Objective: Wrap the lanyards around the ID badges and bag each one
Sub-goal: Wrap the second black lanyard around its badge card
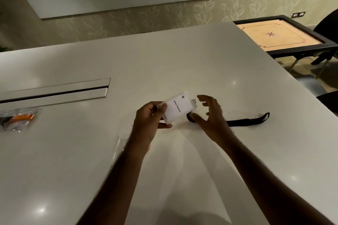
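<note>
Badge (175,108) pinched in my left hand (148,117); right hand (210,113) spread loose beside it, over the black lanyard (245,121).

Left arm: we are reaching it forward from the near edge of the table toward the middle, forearm bare. Left hand (149,118): we are curling its fingers and thumb in a pinch, thumb on top, knuckles facing us. Right arm: we are extending it from the near right corner, angling inward. Right hand (210,110): we are holding it just beside the left, fingers spread and loosely bent, gripping nothing, thumb lowest.
</note>
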